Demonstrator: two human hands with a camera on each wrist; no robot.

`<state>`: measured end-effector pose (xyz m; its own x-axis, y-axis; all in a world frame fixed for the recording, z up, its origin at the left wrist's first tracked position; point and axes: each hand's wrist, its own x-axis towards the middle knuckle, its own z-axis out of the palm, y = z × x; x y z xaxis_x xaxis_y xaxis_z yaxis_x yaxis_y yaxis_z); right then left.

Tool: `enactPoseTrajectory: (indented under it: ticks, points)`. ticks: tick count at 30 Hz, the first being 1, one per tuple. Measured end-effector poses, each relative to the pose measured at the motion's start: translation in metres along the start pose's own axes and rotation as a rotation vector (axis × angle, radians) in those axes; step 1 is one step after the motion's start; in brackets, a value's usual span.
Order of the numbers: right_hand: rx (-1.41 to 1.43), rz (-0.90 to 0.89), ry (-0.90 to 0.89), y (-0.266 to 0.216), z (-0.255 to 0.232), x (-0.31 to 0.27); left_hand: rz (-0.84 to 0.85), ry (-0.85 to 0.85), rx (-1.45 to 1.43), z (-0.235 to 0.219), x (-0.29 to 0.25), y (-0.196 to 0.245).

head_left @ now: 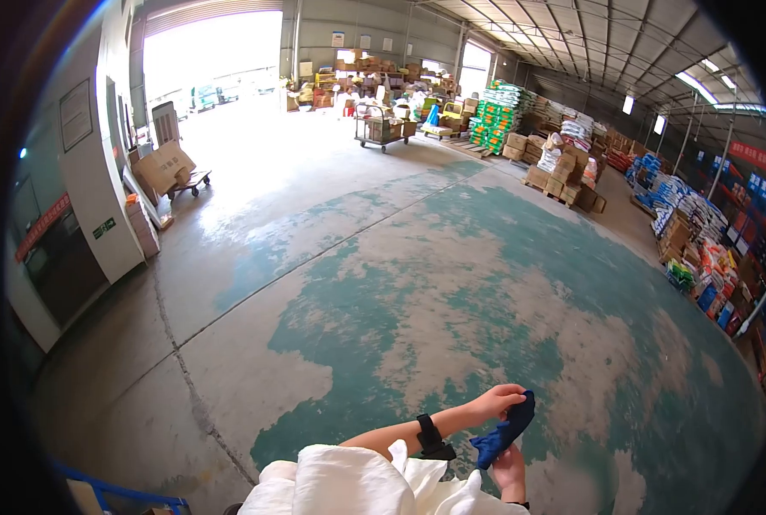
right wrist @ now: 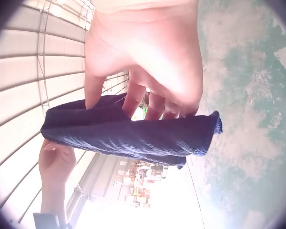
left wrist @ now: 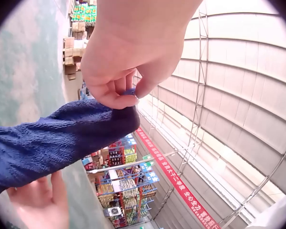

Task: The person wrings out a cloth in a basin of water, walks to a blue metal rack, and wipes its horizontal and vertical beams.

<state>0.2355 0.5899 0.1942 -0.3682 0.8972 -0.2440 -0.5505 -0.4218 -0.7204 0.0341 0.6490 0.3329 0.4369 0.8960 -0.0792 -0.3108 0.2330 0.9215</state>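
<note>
The left hand's grip (head_left: 499, 402) pinches the blue cloth (head_left: 512, 427) at its far end; the right hand's grip (head_left: 510, 469) holds it nearer (maybe folding); next calls for neat edges.

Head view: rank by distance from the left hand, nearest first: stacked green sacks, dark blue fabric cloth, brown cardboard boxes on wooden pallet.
1. Dark blue fabric cloth: pinched by left hand.
2. Brown cardboard boxes on wooden pallet: ahead, right.
3. Stacked green sacks: beyond the boxes, leftward.
</note>
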Motion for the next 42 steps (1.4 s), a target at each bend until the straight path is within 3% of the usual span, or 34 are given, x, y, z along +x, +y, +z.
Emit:
enactPoseTrajectory:
  ticks: [7, 12, 17, 23, 27, 30, 31, 32, 35, 36, 38, 41, 42]
  points:
    - [-0.024, 0.007, 0.089, -0.004, 0.0, 0.012, -0.031, 0.01, 0.021, -0.031, -0.011, -0.012]
    - [0.09, -0.048, 0.152, -0.013, 0.026, 0.021, -0.198, -0.001, 0.359, -0.059, -0.021, -0.03]
    - [-0.007, -0.06, 0.199, -0.032, 0.045, 0.034, -0.379, -0.08, 0.364, -0.09, -0.027, -0.077]
    - [-0.037, -0.09, 0.34, -0.027, 0.027, 0.045, -0.247, -0.037, 0.284, -0.109, -0.03, -0.119]
    - [-0.066, -0.053, 0.414, -0.022, 0.017, 0.038, -0.177, 0.08, 0.229, -0.117, -0.024, -0.111]
    - [-0.094, -0.018, 0.505, -0.017, -0.003, 0.039, -0.072, 0.109, 0.32, -0.134, -0.005, -0.131]
    - [-0.107, -0.01, 0.517, -0.013, -0.012, 0.041, 0.033, 0.146, 0.424, -0.136, -0.001, -0.132]
    - [-0.121, -0.002, 0.53, -0.01, -0.02, 0.044, -0.014, 0.144, 0.424, -0.139, 0.004, -0.133]
    - [-0.5, -0.152, 0.472, 0.008, -0.015, 0.035, -0.147, 0.154, 0.432, -0.146, 0.008, -0.139]
    - [-0.613, 0.008, 0.449, 0.006, -0.022, 0.036, -0.177, 0.167, 0.444, -0.149, 0.009, -0.145]
    - [-0.65, -0.089, 0.445, 0.017, -0.027, 0.039, -0.224, 0.183, 0.446, -0.153, 0.014, -0.153]
    - [-1.048, -0.039, 0.448, 0.005, -0.017, 0.041, -0.255, 0.204, 0.41, -0.161, 0.019, -0.161]
    - [-0.95, -0.048, 0.476, 0.014, -0.025, 0.045, -0.249, 0.214, 0.39, -0.164, 0.02, -0.166]
